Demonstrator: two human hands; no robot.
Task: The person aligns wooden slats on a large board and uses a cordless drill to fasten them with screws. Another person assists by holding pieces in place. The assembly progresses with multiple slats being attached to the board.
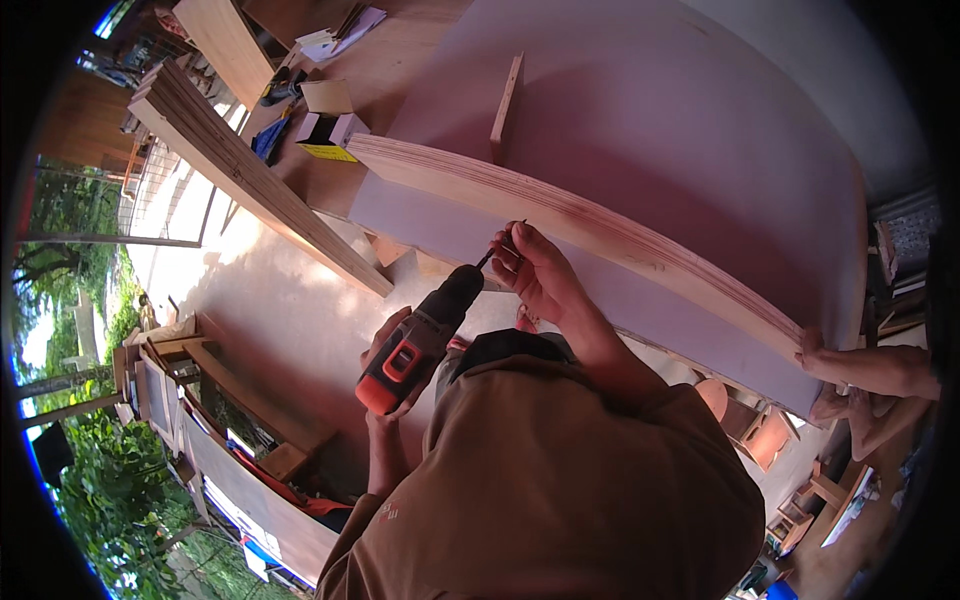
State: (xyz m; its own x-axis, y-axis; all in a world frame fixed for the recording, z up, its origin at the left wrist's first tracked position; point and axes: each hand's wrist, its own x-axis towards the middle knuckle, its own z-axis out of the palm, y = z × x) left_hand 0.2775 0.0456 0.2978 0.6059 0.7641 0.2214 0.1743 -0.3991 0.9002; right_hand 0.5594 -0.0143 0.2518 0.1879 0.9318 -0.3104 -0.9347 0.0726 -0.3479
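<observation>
My left hand (pixel 384 338) is wrapped round the grip of an orange and black cordless drill (pixel 405 362), tilted up and to the right. A dark bit (pixel 486 258) sticks out of its chuck. At the bit's tip, my right hand (pixel 545 275) pinches a small dark screw (pixel 517 228) between thumb and fingers. The screw is partly hidden by the fingertips. Just beyond it runs a long layered-wood board (pixel 560 210), standing on edge across a pale panel (pixel 660 110); the screw looks close to the board, but I cannot tell if they touch.
Another person's hands (pixel 850 370) are at the board's right end. A short wooden piece (pixel 507 108) stands behind the board. An open box (pixel 330 130) and another power tool (pixel 283 87) lie at the far left, beside a stack of long planks (pixel 250 175) jutting toward me.
</observation>
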